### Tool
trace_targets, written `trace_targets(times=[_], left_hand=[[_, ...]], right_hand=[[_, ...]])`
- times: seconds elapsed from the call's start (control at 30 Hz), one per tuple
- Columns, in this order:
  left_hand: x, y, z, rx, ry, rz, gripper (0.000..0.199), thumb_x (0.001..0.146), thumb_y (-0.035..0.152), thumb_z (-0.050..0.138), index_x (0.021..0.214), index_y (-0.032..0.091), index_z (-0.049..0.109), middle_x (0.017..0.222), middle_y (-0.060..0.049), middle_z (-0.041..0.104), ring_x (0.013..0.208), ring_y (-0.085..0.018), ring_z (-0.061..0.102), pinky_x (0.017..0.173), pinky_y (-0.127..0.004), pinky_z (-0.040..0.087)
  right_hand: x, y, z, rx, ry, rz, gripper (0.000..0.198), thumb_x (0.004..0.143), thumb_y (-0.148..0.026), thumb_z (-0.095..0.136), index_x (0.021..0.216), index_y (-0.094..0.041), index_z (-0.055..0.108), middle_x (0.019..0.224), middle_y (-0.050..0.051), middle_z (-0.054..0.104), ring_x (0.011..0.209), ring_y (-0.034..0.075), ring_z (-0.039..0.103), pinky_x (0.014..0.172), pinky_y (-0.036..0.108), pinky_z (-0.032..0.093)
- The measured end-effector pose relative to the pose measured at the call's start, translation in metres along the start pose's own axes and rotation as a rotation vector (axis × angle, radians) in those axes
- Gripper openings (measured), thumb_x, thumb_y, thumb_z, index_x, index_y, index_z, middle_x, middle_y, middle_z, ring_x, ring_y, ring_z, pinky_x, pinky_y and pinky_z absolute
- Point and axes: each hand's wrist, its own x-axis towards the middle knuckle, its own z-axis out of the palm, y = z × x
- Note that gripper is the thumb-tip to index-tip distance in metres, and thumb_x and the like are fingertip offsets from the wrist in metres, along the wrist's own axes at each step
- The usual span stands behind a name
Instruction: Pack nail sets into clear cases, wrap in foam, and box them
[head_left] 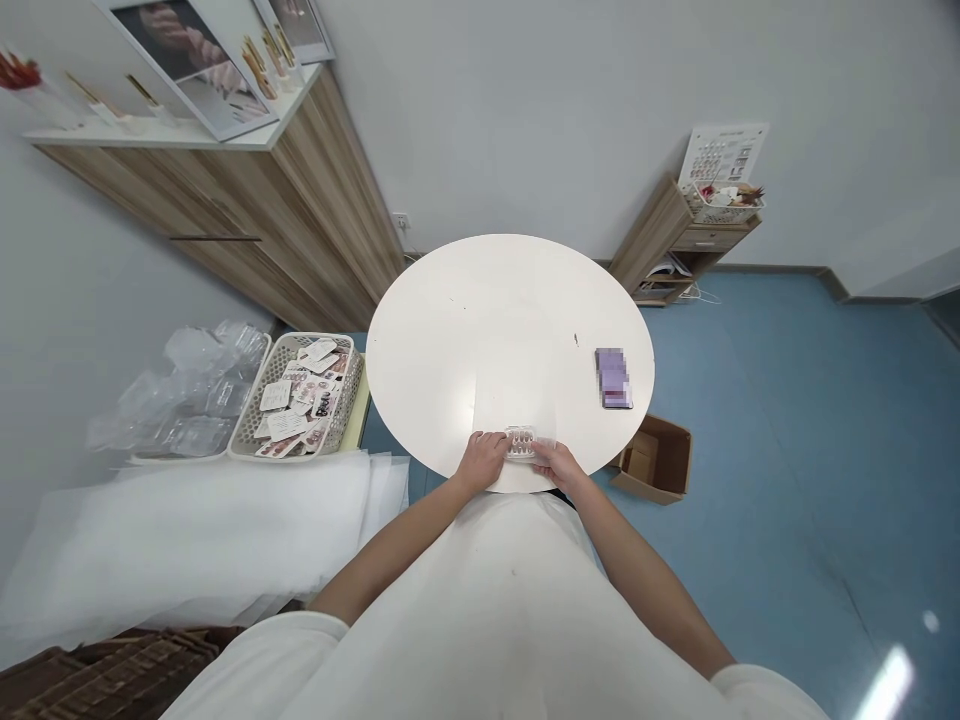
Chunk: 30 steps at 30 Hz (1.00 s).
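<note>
A small clear pack of press-on nails (520, 440) is at the near edge of the white oval table (465, 300), right in front of my body. My left hand (484, 457) closes its fingers on the pack's left end. At the other end, my right hand (559, 462) grips it, and something clear, perhaps a plastic lid or film, shows by the fingertips. Rows of dark, glossy nails are visible between the hands. A white sheet lies on the tabletop just beyond them.
A purple stack (613, 378), blurred out, rests on the table's right side. Below it stands an open cardboard box (660, 460). To the left are a white basket of nail cards (298, 395), clear plastic packaging (195, 390) and white foam sheets (210, 520).
</note>
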Motion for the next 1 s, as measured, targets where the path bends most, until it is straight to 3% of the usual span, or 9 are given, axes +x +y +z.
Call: trace_targets(times=[0.07, 0.13, 0.23, 0.33, 0.4, 0.57, 0.87, 0.93, 1.0], left_hand=[[-0.001, -0.001, 0.001, 0.034, 0.006, 0.022, 0.042, 0.074, 0.012, 0.042, 0.115, 0.022, 0.042, 0.112, -0.007, 0.053, 0.099, -0.020, 0.050, 0.090, -0.039, 0.028], [0.000, -0.001, 0.001, 0.055, 0.015, 0.042, 0.041, 0.075, 0.013, 0.042, 0.114, 0.021, 0.042, 0.111, -0.007, 0.053, 0.097, -0.020, 0.050, 0.089, -0.039, 0.029], [0.001, 0.002, -0.001, 0.055, 0.030, 0.058, 0.037, 0.076, 0.015, 0.041, 0.113, 0.021, 0.043, 0.109, -0.007, 0.054, 0.097, -0.020, 0.050, 0.089, -0.039, 0.029], [0.002, 0.003, -0.006, 0.015, 0.036, 0.058, 0.037, 0.077, 0.015, 0.040, 0.112, 0.021, 0.044, 0.108, -0.006, 0.054, 0.097, -0.020, 0.049, 0.087, -0.037, 0.031], [0.001, 0.003, -0.010, -0.024, 0.032, 0.053, 0.036, 0.077, 0.014, 0.040, 0.112, 0.022, 0.045, 0.107, -0.006, 0.055, 0.097, -0.019, 0.049, 0.085, -0.036, 0.033], [0.001, -0.004, -0.019, -0.175, -0.003, 0.001, 0.031, 0.079, 0.018, 0.038, 0.108, 0.021, 0.049, 0.105, -0.005, 0.057, 0.096, -0.018, 0.051, 0.083, -0.034, 0.037], [0.042, -0.034, -0.034, -0.579, -0.123, -0.314, 0.030, 0.079, 0.036, 0.043, 0.100, 0.020, 0.055, 0.101, -0.004, 0.062, 0.092, -0.017, 0.057, 0.078, -0.027, 0.045], [0.048, -0.037, -0.039, -0.499, -0.037, -0.386, 0.035, 0.078, 0.039, 0.045, 0.104, 0.018, 0.053, 0.105, -0.006, 0.060, 0.097, -0.019, 0.055, 0.081, -0.031, 0.044], [0.049, -0.035, -0.043, -0.319, 0.140, -0.375, 0.041, 0.077, 0.042, 0.045, 0.110, 0.017, 0.050, 0.116, -0.010, 0.054, 0.108, -0.023, 0.048, 0.090, -0.037, 0.037]], right_hand=[[-0.005, -0.002, -0.003, -0.049, 0.014, -0.030, 0.038, 0.069, -0.040, 0.059, 0.099, -0.017, 0.054, 0.098, 0.008, 0.061, 0.078, 0.015, 0.060, 0.060, 0.025, 0.050], [-0.013, -0.005, -0.007, -0.203, 0.151, -0.110, 0.050, 0.073, -0.048, 0.051, 0.112, -0.018, 0.046, 0.111, 0.012, 0.055, 0.092, 0.020, 0.057, 0.070, 0.031, 0.050], [-0.027, -0.009, -0.014, -0.638, 0.398, -0.418, 0.069, 0.071, -0.051, 0.049, 0.128, -0.018, 0.029, 0.129, 0.014, 0.037, 0.115, 0.026, 0.040, 0.089, 0.042, 0.039], [-0.034, -0.010, -0.014, -1.128, 0.226, -0.742, 0.078, 0.063, -0.044, 0.062, 0.129, -0.020, 0.027, 0.135, 0.012, 0.029, 0.122, 0.029, 0.027, 0.098, 0.045, 0.027], [-0.034, -0.009, -0.009, -1.323, 0.090, -0.804, 0.070, 0.065, -0.034, 0.062, 0.127, -0.020, 0.032, 0.132, 0.012, 0.033, 0.120, 0.029, 0.030, 0.097, 0.044, 0.026], [-0.021, -0.014, 0.001, -1.279, 0.069, -0.719, 0.041, 0.080, -0.015, 0.035, 0.121, -0.018, 0.038, 0.115, 0.009, 0.052, 0.099, 0.020, 0.051, 0.083, 0.033, 0.039], [0.019, -0.064, -0.011, -0.924, -0.078, -0.414, 0.027, 0.079, -0.024, 0.041, 0.102, -0.022, 0.054, 0.101, 0.002, 0.061, 0.089, 0.016, 0.056, 0.077, 0.028, 0.042], [0.034, -0.073, -0.011, -0.877, -0.114, -0.310, 0.025, 0.078, -0.025, 0.042, 0.099, -0.021, 0.056, 0.096, 0.003, 0.062, 0.081, 0.015, 0.058, 0.071, 0.027, 0.043], [0.047, -0.078, -0.012, -0.853, -0.126, -0.241, 0.024, 0.077, -0.025, 0.044, 0.095, -0.020, 0.058, 0.095, 0.003, 0.063, 0.078, 0.015, 0.058, 0.068, 0.026, 0.044]])
